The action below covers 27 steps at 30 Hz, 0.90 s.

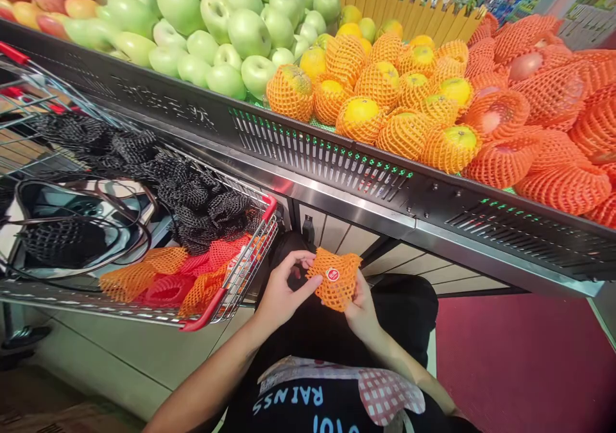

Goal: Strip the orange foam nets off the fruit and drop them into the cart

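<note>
The fingers of the left hand point(282, 292) pinch the left edge of an orange foam net sleeve point(334, 278); the right hand point(360, 311) grips its lower right side from behind. The sleeve is in front of the person's lap, below the fruit shelf point(337, 183), its long axis leaning up-right, red sticker point(332, 274) facing up. A shopping cart point(231, 279) with net sleeves stands just left.

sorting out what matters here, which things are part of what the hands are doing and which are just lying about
In hand: left hand and right hand, both holding the orange net sleeve with a red sticker.

Lying about: green apples, netted oranges, cart, black nets, loose orange nets.
</note>
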Tool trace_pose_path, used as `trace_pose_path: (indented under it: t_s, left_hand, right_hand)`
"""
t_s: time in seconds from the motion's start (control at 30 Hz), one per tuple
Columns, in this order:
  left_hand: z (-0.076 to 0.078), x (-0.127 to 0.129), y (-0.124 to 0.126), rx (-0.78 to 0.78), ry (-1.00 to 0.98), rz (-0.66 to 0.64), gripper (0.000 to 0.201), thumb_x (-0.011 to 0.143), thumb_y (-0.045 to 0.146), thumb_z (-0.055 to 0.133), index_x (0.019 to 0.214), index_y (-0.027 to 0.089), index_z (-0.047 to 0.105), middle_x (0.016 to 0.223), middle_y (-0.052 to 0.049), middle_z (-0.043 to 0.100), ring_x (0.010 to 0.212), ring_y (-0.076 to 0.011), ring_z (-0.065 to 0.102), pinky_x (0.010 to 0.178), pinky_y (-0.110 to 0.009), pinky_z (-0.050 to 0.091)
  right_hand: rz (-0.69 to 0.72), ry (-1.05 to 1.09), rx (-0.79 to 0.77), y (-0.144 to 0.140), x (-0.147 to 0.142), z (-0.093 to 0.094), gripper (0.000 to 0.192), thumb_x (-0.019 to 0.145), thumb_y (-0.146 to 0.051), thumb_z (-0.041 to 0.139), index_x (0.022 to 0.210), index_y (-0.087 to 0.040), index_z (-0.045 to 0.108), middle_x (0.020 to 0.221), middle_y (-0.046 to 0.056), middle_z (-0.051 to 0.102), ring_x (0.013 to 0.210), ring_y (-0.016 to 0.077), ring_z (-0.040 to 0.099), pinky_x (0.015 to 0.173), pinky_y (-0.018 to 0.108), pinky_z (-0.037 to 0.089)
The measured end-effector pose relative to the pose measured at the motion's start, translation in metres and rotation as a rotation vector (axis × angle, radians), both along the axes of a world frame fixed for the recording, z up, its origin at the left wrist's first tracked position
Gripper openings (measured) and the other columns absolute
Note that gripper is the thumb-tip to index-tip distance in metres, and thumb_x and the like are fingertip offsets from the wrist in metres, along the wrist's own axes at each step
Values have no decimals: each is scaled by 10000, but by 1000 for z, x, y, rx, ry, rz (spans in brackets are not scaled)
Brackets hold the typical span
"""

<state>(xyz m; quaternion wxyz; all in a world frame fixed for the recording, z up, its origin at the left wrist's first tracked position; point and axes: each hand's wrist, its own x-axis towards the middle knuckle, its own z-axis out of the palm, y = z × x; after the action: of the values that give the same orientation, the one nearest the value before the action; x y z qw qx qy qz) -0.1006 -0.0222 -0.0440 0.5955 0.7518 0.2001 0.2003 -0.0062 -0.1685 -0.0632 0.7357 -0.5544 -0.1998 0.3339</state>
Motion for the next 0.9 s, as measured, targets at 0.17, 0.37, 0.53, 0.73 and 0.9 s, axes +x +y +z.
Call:
trace_pose_path:
  t_s: [0.17, 0.37, 0.53, 0.73, 0.9]
  left_hand:
    - [-6, -2, -2, 2, -90, 41, 235, 856, 230, 736, 1069, 235, 637, 946, 18, 669, 892, -92, 605, 845, -209, 460]
    - [-2, -8, 5, -281, -324, 46, 330, 890, 195, 701, 1179, 311, 589, 910, 62, 606, 579, 12, 577, 573, -93, 465]
    - [2, -6, 13, -207, -312, 94, 313, 897, 180, 689, 1176, 286, 594, 912, 44, 599, 595, 16, 549, 582, -80, 452]
    - [-1, -9, 19, 1, -289, 170, 339, 872, 148, 704, 1174, 258, 598, 923, 23, 630, 524, 21, 479, 504, -86, 405]
    - [-5, -8, 15, 75, -317, 261, 309, 845, 142, 729, 1122, 226, 622, 884, 24, 656, 435, 44, 413, 425, -64, 350]
  right_hand:
    - [-23, 17, -71, 0, 3, -5, 411, 500, -216, 927, 850, -246, 714, 907, 34, 766, 847, 265, 720, 862, 432, 617]
    - [-162, 105, -55, 6, 20, -21, 284, 822, -497, 702, 759, -233, 620, 710, -17, 635, 594, 143, 583, 593, 286, 546]
    - [-153, 30, -73, 5, 22, -21, 294, 677, -342, 870, 759, -208, 621, 668, -43, 577, 589, 113, 515, 565, 232, 434]
    - [-245, -30, -20, -4, 11, -1, 237, 810, -355, 794, 707, -211, 636, 744, -24, 613, 740, 117, 555, 729, 230, 437]
    - [-19, 193, 8, -1, 3, -9, 403, 850, -612, 650, 922, -226, 740, 869, 50, 712, 798, 198, 641, 761, 341, 516]
